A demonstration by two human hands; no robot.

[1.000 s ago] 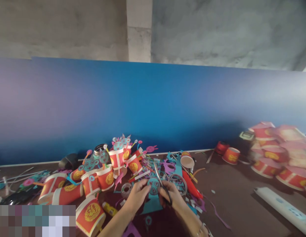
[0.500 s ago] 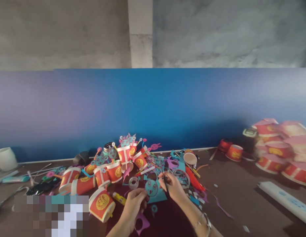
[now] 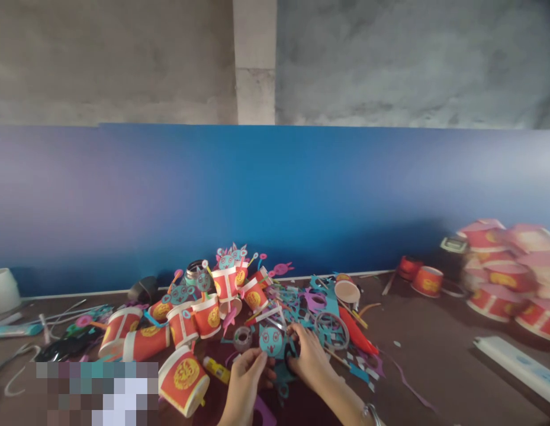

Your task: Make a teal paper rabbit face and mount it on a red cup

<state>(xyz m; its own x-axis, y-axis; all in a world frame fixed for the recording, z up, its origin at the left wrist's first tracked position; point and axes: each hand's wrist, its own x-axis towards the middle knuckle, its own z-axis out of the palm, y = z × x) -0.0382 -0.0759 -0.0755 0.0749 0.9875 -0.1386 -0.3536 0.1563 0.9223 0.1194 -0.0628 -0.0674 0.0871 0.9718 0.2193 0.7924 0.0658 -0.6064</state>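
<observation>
Your left hand point(image 3: 247, 376) pinches a blue paper face point(image 3: 271, 341) while your right hand point(image 3: 308, 353) grips scissors point(image 3: 292, 356); a slipping blade could nick the paper.

a pixelated patch point(image 3: 97, 393) hides what lies at lower left. the right grip point(image 3: 306, 353) covers part of the black-handled metal scissors point(image 3: 292, 359), so we miss their full shape. the right edge cuts off the long white plastic power strip point(image 3: 518, 362) and the heap of red-and-pink paper cups point(image 3: 501, 290), which we see blurred; the left edge trims the white tapered cup point(image 3: 3, 291).
</observation>
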